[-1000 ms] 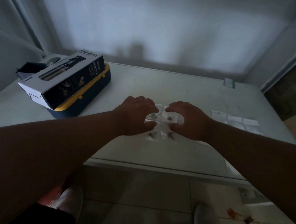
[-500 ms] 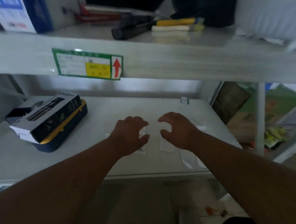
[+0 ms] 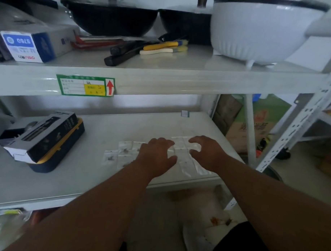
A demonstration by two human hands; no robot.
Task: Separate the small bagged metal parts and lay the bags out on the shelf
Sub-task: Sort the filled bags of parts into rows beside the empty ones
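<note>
Grey metal shelf (image 3: 95,181) carrying clear bags (image 3: 124,149) of small metal parts, spread flat near its front edge. Left hand (image 3: 156,156) and right hand (image 3: 207,152) hover palm-down over the bags, fingers loosely curled, gripping nothing visible; fingertip contact cannot be told. A boxed case (image 3: 48,140) lies well left.

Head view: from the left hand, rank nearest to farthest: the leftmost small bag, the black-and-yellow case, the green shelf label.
1. Leftmost small bag, just left of the left hand.
2. Green shelf label, above on the upper shelf edge.
3. Black-and-yellow case, far left.
</note>
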